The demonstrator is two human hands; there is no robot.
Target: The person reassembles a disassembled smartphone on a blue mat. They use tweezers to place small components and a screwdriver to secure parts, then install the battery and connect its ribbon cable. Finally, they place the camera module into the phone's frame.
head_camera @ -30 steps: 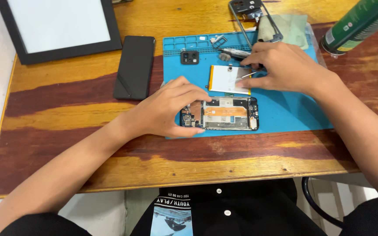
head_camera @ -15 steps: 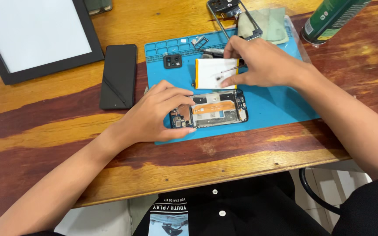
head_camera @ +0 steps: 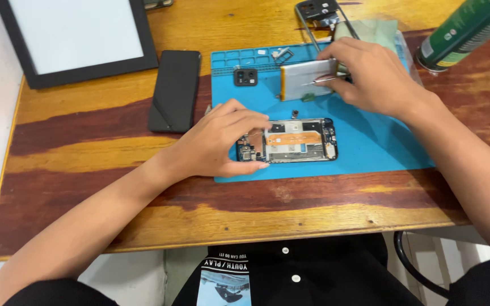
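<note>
Already done: the opened phone [head_camera: 296,140] is lying on the blue repair mat [head_camera: 370,141] with its back removed, so the inner boards and an orange strip are exposed.
Removed parts: a black camera module [head_camera: 245,76] and a flat silver battery [head_camera: 307,78] are laid on the mat above the phone; a black frame [head_camera: 313,14] is put further back on the tabletop [head_camera: 86,164].
Left hand [head_camera: 216,141]: its fingers are curled around the left end of the phone, which is held flat against the mat.
Right hand [head_camera: 370,73]: a thin metal tool [head_camera: 327,80] is pinched in its fingers, with the tip on the battery.
Still left: the phone is not closed, and the parts are not put back.
Nearby: a dark phone panel [head_camera: 174,90], a black-framed white board [head_camera: 80,37], a green can [head_camera: 466,28].
</note>
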